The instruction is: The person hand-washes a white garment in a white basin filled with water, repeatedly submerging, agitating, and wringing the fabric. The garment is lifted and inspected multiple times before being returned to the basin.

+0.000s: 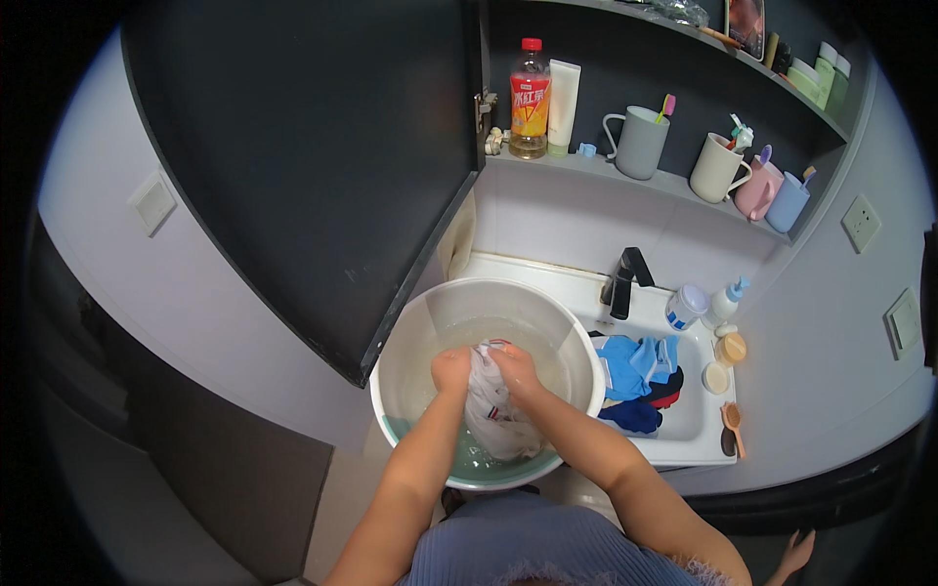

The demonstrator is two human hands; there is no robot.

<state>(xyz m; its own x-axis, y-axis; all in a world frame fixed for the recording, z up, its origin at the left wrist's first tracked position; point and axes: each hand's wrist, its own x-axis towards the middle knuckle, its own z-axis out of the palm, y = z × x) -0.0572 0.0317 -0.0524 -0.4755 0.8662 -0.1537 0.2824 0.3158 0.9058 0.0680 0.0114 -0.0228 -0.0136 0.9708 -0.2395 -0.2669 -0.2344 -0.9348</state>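
Note:
A wet white garment (495,410) with a small dark and red stripe mark hangs between my two hands, its lower part in the water. My left hand (451,368) grips its bunched upper edge on one side. On the other side my right hand (516,370) holds the same edge, close to the left. Both are over the large white round basin (407,322), which contains cloudy water (469,333). The fingers are partly hidden by the cloth and by the backs of my hands.
Right of the basin, a white sink (696,417) holds blue, navy and red clothes (634,366) below a black faucet (624,282). Toiletries and a hairbrush (733,425) line its right rim. An open dark cabinet door (308,146) overhangs the left. Cups and a bottle (529,102) stand on the shelf.

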